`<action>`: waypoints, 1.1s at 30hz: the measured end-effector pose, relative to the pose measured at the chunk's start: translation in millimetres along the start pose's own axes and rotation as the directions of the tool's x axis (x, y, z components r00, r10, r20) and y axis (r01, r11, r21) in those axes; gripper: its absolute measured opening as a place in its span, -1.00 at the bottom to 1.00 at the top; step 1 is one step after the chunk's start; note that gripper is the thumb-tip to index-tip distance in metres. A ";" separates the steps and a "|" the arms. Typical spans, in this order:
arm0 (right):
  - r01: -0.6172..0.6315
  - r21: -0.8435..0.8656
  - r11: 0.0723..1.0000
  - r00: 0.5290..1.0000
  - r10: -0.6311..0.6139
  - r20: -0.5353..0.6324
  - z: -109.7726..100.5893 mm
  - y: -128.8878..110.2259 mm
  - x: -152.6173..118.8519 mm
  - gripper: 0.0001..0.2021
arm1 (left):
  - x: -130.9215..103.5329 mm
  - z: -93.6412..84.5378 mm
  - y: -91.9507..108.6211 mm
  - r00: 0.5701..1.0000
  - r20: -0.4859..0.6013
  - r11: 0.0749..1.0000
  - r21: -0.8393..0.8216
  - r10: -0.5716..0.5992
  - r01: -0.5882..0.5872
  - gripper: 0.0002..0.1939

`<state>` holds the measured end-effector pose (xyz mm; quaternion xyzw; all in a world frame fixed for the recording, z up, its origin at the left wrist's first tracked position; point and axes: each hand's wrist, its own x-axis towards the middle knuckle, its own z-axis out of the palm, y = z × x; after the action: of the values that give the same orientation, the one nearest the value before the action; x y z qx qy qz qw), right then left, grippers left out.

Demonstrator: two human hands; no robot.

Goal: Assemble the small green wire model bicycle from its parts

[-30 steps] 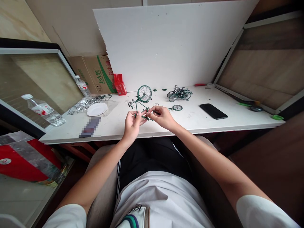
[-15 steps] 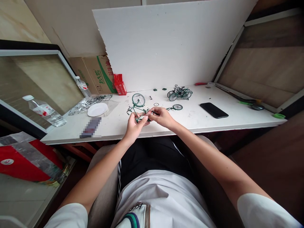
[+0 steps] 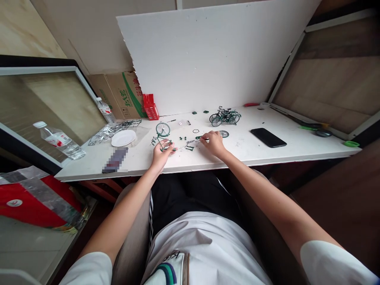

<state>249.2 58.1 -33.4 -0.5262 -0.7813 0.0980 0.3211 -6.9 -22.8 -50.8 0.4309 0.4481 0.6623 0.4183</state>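
Model bicycle (image 3: 163, 135), one wheel visible: left hand (image 3: 162, 154) grip clamped on frame; right hand (image 3: 215, 143), closed on slim tool (image 3: 207, 139), hovered beside loose parts (image 3: 189, 148); fine aim was needed.

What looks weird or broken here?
The little bike in the left hand shows only one wheel, while another wheel lies by the right hand. The white board has a ragged left edge, as if torn.

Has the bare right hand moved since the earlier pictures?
Yes: the bare right hand has moved rightward, away from the bare left hand, and now partly hides the small, loose spoked wheel lying on the white tabletop.
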 end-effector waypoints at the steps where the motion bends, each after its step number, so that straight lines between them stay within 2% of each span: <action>1: -0.021 -0.053 0.998 1.000 0.021 0.004 0.5 1.2 -0.9 -0.72 | 1.4 -1.9 -2.1 1.000 0.007 1.000 0.004 -0.003 0.003 -0.30; 6: -0.086 -0.218 0.972 0.994 0.099 0.048 -2.4 10.8 -0.6 -0.70 | 3.6 -6.7 -7.4 1.000 -0.004 1.000 -0.002 -0.018 0.018 -0.31; 11: -0.094 -0.276 0.957 0.988 0.124 0.094 -3.9 21.1 2.6 -0.70 | 1.4 -5.7 -8.2 1.000 0.000 1.000 0.011 -0.009 0.009 -0.35; 13: -0.023 -0.249 0.968 0.995 0.047 0.089 -5.1 20.7 2.7 -0.75 | 0.4 -4.9 -8.5 1.000 0.009 1.000 0.022 0.001 -0.002 -0.35; 15: 0.131 -0.154 0.979 0.984 -0.110 0.141 -6.8 18.9 2.5 -0.78 | 0.0 -4.4 -8.9 1.000 0.017 0.999 0.035 0.011 -0.012 -0.35; 17: 0.273 -0.031 0.961 0.943 -0.261 0.207 -8.2 17.3 2.4 -0.80 | -0.2 -4.3 -9.0 1.000 0.025 0.999 0.047 0.014 -0.015 -0.35; 19: 0.346 0.023 0.938 0.908 -0.341 0.245 -8.2 16.8 2.6 -0.82 | -0.3 -4.4 -8.7 1.000 0.030 0.998 0.056 0.004 -0.006 -0.34; 27: 0.481 -0.151 0.864 0.855 -0.423 0.301 -4.8 13.9 0.9 -0.77 | -5.6 -0.2 1.1 0.995 0.069 0.996 0.054 -0.068 0.064 -0.32; 30: 0.497 -0.260 0.828 0.853 -0.412 0.320 -4.0 7.3 -1.7 -0.73 | -9.4 5.2 8.2 0.991 0.088 0.995 0.003 -0.097 0.097 -0.32; 33: 0.495 -0.334 0.802 0.859 -0.394 0.326 -3.7 1.2 -3.5 -0.71 | -14.8 12.0 16.1 0.990 0.115 0.996 -0.042 -0.078 0.083 -0.36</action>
<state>253.1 54.8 -32.5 -0.3658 -0.9191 -0.0821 0.1214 5.8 -37.9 -35.7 0.4395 0.4253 0.6296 0.4791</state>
